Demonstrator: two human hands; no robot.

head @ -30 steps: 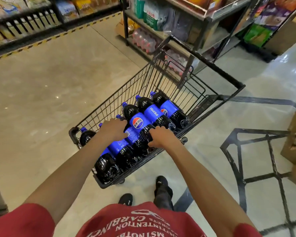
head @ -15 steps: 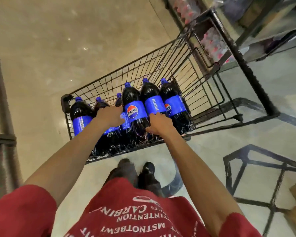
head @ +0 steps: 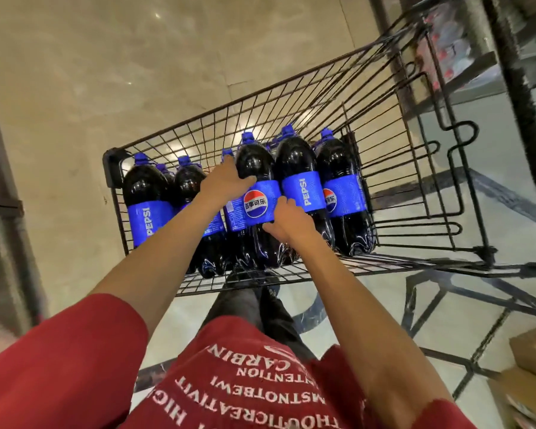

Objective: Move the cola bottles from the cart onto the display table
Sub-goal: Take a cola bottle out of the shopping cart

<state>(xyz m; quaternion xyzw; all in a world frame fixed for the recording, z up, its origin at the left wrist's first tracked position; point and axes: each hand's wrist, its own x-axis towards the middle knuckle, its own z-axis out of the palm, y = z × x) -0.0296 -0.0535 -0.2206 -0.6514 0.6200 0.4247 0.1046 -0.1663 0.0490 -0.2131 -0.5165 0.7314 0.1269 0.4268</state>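
cart (head: 291,97): black wire, straight ahead on the floor, far end swung toward the right.
bottles (head: 300,181): dark cola with blue caps and blue labels; packed upright at the near end of the cart, five across in the front row, more caps showing just behind.
middle bottle (head: 256,205): third from the left in that row, round logo facing the camera; touching its neighbours on both sides, inside the cart.
left hand (head: 226,181): curled over the left shoulder of the middle bottle just above the label, thumb laid across the dark front; gripping it.
right hand (head: 287,218): at the right edge of the label and below it, fingers tucked between the middle bottle and the next one to the right, thumb across the front under the label; gripping the same bottle.
lift: cannot tell whether the base is off the cart's bottom.
floor (head: 106,72): glossy beige to the left and far; paler with black line patterns to the right and near.
shelf (head: 464,57): far right, just beside the cart's far end; blurred packs on it.
boxes (head: 532,351): brown cardboard, near right corner, well apart from the cart.
shirt (head: 245,382): red with white lettering, along the near edge.
trousers (head: 245,305): dark, just near of the cart's rim.
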